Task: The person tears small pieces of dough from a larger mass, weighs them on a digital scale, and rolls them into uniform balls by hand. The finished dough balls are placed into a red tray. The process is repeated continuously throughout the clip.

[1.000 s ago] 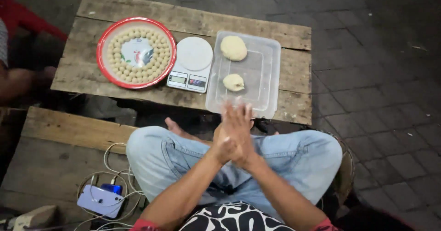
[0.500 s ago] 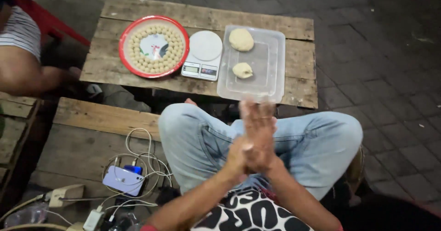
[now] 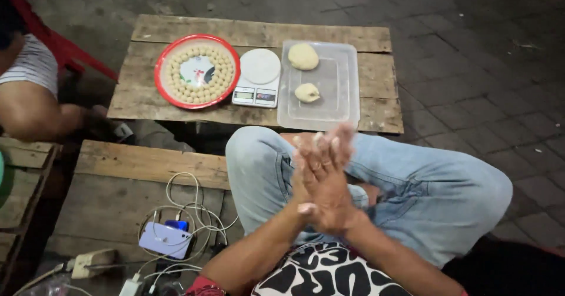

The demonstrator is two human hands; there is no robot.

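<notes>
- A red-rimmed plate (image 3: 162, 90) sits on the left of the low wooden table (image 3: 376, 104); small dough balls (image 3: 225, 75) lie in rings around its patterned middle.
- Just right of the plate stands a white scale (image 3: 258, 77), its round pan bare.
- Right of the scale is a clear tray (image 3: 344, 98) holding two dough lumps: the larger lump (image 3: 303, 55) at the far end, the smaller lump (image 3: 307, 92) near the middle, well apart from each other.
- The person sits cross-legged in jeans (image 3: 435, 184) just in front of the table.
- The right hand (image 3: 332, 199) and left hand (image 3: 303, 172) are pressed together palm to palm above the lap, fingers stretched out and pointing toward the tray.
- The hands are flat rather than curled; whether anything lies between the palms cannot be told.
- A phone (image 3: 166, 240) with white cables (image 3: 194, 204) lies on a wooden board (image 3: 118, 166) to the person's left.
- Another person's arm (image 3: 32, 116) shows at the left edge, well apart from the table things.
</notes>
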